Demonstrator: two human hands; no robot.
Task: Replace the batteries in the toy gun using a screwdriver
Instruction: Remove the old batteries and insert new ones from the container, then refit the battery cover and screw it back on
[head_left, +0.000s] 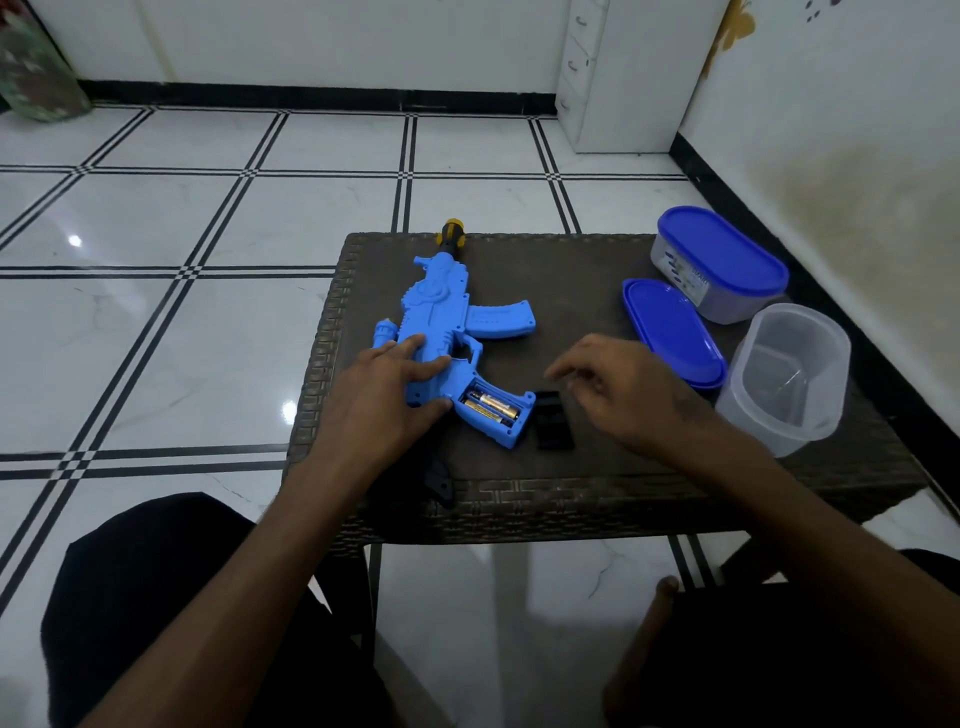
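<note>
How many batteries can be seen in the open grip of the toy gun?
2. Both batteries lie side by side in the open compartment of the toy gun grip. More may be hidden below.

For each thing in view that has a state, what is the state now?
Gun: lies flat, grip compartment open.
Batteries: two, seated in the grip.
Cover: off, beside the grip.
Left hand: rests on the gun.
Right hand: empty, above the table.
Clear box: open.
Lid: off.
Far box: lidded.

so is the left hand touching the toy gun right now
Touching. The head view shows the left hand resting on the blue toy gun, its straight fingers lying across the body just above the open battery compartment, with no gap visible.
</note>
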